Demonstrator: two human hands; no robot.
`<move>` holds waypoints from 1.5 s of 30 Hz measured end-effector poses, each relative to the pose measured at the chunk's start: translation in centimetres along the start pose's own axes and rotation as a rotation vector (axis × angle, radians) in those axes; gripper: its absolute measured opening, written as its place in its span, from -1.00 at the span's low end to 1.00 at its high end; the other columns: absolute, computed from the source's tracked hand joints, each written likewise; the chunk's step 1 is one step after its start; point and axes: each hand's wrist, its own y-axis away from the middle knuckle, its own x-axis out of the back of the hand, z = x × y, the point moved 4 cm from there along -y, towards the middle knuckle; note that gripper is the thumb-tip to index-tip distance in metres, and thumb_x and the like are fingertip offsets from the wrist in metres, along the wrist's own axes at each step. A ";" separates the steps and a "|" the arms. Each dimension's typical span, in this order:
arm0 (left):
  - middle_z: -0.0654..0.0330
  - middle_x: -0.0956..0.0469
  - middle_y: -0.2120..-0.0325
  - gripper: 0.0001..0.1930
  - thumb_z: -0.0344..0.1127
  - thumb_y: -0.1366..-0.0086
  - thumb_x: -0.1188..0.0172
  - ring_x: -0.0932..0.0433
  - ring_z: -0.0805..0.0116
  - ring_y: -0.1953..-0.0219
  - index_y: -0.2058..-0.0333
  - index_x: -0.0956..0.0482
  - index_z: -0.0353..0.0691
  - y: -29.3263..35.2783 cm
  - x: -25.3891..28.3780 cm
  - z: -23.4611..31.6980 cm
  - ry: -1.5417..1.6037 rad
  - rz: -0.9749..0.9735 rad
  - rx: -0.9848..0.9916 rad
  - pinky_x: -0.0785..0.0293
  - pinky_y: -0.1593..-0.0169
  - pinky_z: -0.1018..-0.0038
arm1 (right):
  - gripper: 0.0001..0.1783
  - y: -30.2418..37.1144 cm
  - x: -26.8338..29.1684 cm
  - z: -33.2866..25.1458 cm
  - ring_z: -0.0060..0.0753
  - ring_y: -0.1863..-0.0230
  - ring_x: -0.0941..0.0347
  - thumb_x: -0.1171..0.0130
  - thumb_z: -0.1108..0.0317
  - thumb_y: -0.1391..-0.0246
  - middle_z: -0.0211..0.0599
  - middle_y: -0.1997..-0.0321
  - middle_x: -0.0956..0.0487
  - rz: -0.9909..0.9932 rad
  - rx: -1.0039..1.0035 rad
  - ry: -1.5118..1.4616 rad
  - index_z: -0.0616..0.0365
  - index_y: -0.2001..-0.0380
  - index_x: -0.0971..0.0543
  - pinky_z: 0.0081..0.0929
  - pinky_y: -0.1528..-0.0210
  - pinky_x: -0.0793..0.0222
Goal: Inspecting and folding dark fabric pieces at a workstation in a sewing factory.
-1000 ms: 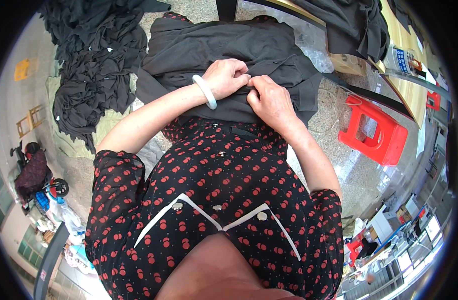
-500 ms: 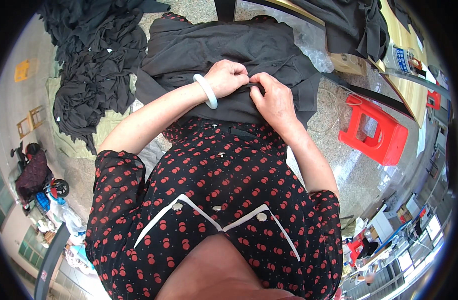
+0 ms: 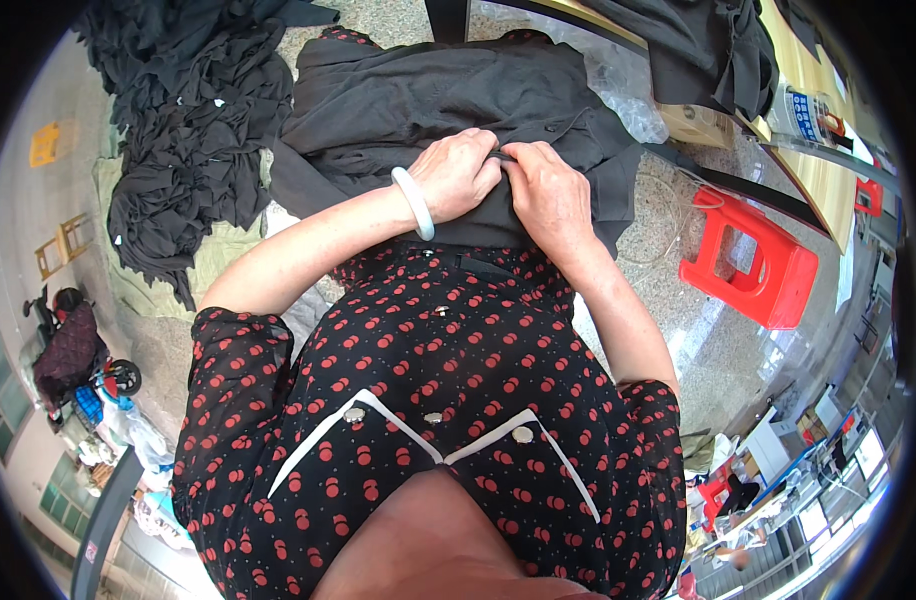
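Observation:
Across my lap lies a dark grey-black garment (image 3: 428, 90), spread out and wrinkled, with a small dark button (image 3: 551, 127) showing on it. My left hand (image 3: 458, 172), with a pale bangle (image 3: 414, 203) at the wrist, pinches a fold of this cloth. Close beside it, my right hand (image 3: 550, 195) grips the same fold between thumb and fingers. The fingertips of both hands almost meet at the cloth's edge. What exactly lies between them is hidden by the fingers.
At the left, a heap of dark garments (image 3: 193, 165) lies on a light green cloth (image 3: 218, 262). A red plastic stool (image 3: 778, 275) rests on the floor at the right. Beyond it stands a wooden table (image 3: 813, 190) with dark cloth (image 3: 708, 55) draped over its edge.
Both hands have shifted slightly, and my left hand has turned so more of its back shows. The cloth by the fingers has moved, baring a button near my right hand.

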 end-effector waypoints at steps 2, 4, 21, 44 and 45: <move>-0.11 -0.41 0.47 -0.83 -0.39 -0.07 0.06 -0.42 -0.07 0.38 0.41 -0.38 -0.41 0.1 -0.3 -0.2 -0.003 0.014 0.033 -0.36 0.30 0.24 | -0.86 0.1 -0.1 -0.1 -0.17 0.41 -0.46 -0.05 0.44 0.08 -0.24 0.40 -0.50 -0.004 -0.021 -0.001 0.18 0.38 -0.49 -0.39 0.40 -0.37; -0.11 -0.41 0.48 -0.84 -0.41 -0.06 0.07 -0.41 -0.08 0.39 0.43 -0.36 -0.40 0.1 -0.4 -0.4 -0.001 0.063 0.024 -0.35 0.31 0.22 | -0.87 0.2 -0.2 -0.1 -0.16 0.42 -0.46 -0.06 0.43 0.08 -0.24 0.42 -0.50 0.004 -0.039 0.018 0.19 0.39 -0.48 -0.38 0.41 -0.37; -0.07 -0.40 0.49 -0.91 -0.45 -0.10 0.07 -0.41 -0.07 0.39 0.45 -0.33 -0.38 0.2 0.3 -0.8 -0.016 -0.037 -0.079 -0.33 0.32 0.20 | -0.87 -0.5 -0.7 1.1 -0.13 0.40 -0.44 0.00 0.51 0.12 -0.13 0.43 -0.47 -0.035 0.048 -0.257 0.27 0.40 -0.43 -0.39 0.36 -0.33; 0.12 -0.43 0.65 -0.59 -0.04 -0.16 -0.02 -0.38 0.43 0.54 0.48 -0.47 -0.37 -4.7 -0.6 -0.8 0.203 -0.296 0.223 -0.32 0.40 0.47 | -0.81 2.5 4.1 4.5 -0.63 0.56 -0.30 -0.15 0.35 0.09 -0.40 0.57 -0.44 -0.526 -0.375 -0.400 0.26 0.43 -0.49 -0.60 0.49 -0.24; 0.15 -0.42 0.66 -0.57 -0.01 -0.15 -0.02 -0.37 0.45 0.55 0.49 -0.48 -0.38 -5.4 -0.9 -0.5 0.165 -0.224 0.217 -0.31 0.41 0.49 | -0.81 2.7 4.1 4.5 -0.63 0.56 -0.30 -0.15 0.35 0.09 -0.40 0.57 -0.44 -0.530 -0.369 -0.402 0.26 0.43 -0.49 -0.60 0.49 -0.24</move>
